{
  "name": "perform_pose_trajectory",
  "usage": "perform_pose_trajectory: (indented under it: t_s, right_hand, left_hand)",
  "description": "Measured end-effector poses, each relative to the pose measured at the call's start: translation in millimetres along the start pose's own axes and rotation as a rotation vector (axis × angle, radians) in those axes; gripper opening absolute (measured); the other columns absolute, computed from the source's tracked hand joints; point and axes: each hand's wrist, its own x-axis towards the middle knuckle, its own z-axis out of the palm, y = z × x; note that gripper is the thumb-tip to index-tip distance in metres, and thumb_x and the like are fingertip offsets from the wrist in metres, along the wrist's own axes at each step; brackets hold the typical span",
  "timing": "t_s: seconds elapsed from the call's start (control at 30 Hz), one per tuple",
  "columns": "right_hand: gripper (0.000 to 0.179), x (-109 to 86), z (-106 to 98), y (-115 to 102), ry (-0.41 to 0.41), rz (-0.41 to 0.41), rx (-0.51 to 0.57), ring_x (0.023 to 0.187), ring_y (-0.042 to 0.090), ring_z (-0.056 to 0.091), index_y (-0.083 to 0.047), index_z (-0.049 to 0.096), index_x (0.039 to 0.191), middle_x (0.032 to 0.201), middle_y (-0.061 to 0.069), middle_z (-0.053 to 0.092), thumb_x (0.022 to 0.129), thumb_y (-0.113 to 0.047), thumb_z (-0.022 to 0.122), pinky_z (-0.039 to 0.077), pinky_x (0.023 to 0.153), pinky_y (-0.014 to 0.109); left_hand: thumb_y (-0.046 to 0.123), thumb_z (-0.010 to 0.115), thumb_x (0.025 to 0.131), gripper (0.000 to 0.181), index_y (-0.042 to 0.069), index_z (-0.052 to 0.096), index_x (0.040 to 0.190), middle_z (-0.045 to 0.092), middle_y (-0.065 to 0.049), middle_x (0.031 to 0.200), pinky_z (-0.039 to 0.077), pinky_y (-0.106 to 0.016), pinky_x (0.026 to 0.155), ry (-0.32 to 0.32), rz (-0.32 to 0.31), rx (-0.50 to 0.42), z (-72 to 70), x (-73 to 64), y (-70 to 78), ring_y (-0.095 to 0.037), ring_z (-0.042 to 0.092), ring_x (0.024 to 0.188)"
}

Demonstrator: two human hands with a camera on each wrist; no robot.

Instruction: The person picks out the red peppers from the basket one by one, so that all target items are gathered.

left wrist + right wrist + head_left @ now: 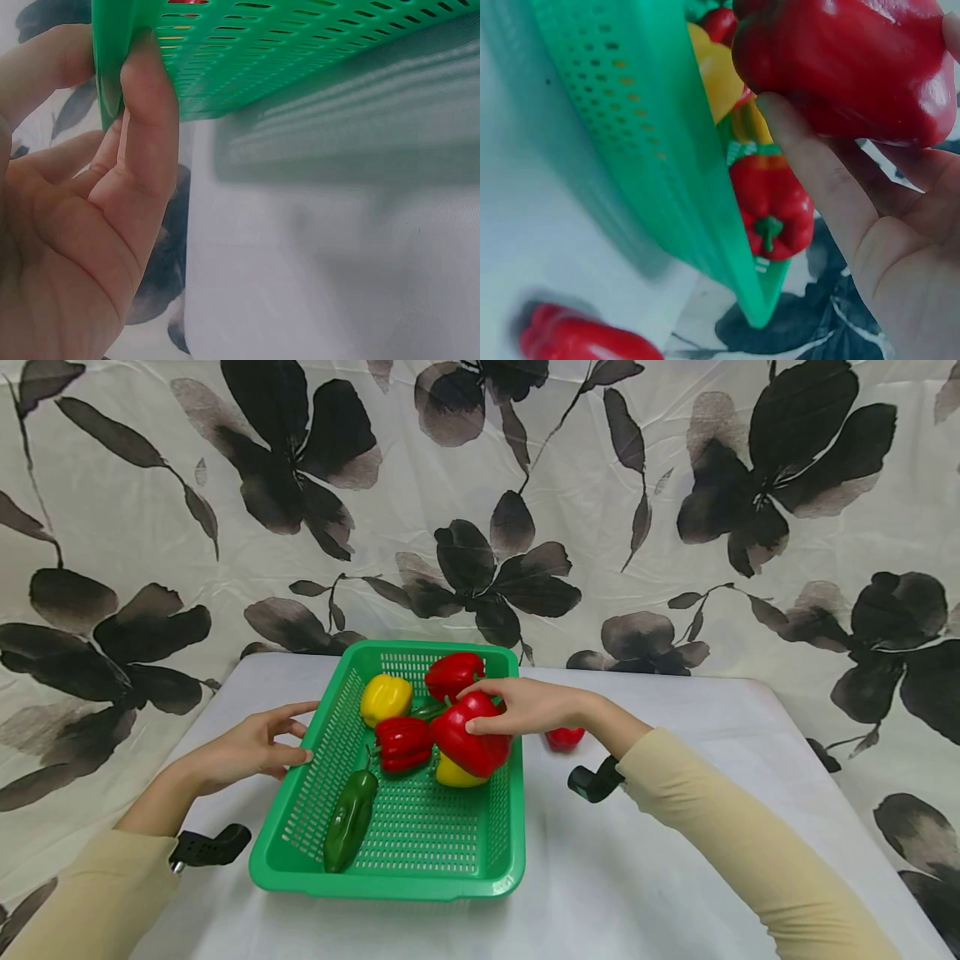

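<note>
My right hand (pixel 525 706) grips a large red bell pepper (pixel 468 739) over the right side of a green plastic basket (pixel 397 883). My left hand (pixel 258 743) pinches the basket's left rim, the fingers on both sides of it in the left wrist view. Inside the basket lie a yellow bell pepper (pixel 386 699), a ribbed red bell pepper (pixel 403 745) and another red bell pepper (pixel 452 675) at the back. A second yellow bell pepper (pixel 457 772) is partly hidden below the held one. One long green pepper (pixel 350 820) rests at the front left.
Outside the basket, to its right, a red bell pepper (pixel 564 739) lies on the white table (pixel 637 877), partly covered by my right arm. Another green vegetable (pixel 427 711) shows only in part among the peppers. Behind the table hangs a floral cloth (pixel 600 527).
</note>
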Motion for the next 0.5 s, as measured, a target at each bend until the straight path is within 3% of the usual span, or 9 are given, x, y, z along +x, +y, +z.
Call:
perform_pose_trajectory:
  t_s: [0.27,0.5]
  right_hand:
    - [0.053,-11.0,-11,10,0.066,0.05,0.019,0.092,0.019,0.061,-0.014,0.042,0.132,0.116,0.004,0.057,0.087,-0.037,0.059,0.054,0.076,0.031]
    - [0.056,-18.5,-20,22,0.131,0.112,0.021,0.095,0.021,0.058,-0.016,0.042,0.133,0.119,0.004,0.056,0.086,-0.042,0.059,0.052,0.08,0.038]
  left_hand:
    - [0.017,0.064,0.086,0.081,0.01,0.013,0.148,0.044,-0.026,0.116,0.056,-0.041,0.071,-0.003,0.003,0.004,-0.6,0.4,-0.8,-0.029,0.064,0.082]
    - [0.017,0.064,0.086,0.081,0.01,0.012,0.148,0.044,-0.026,0.116,0.056,-0.041,0.071,-0.006,-0.002,0.002,-0.3,0.2,-0.5,-0.029,0.064,0.082]
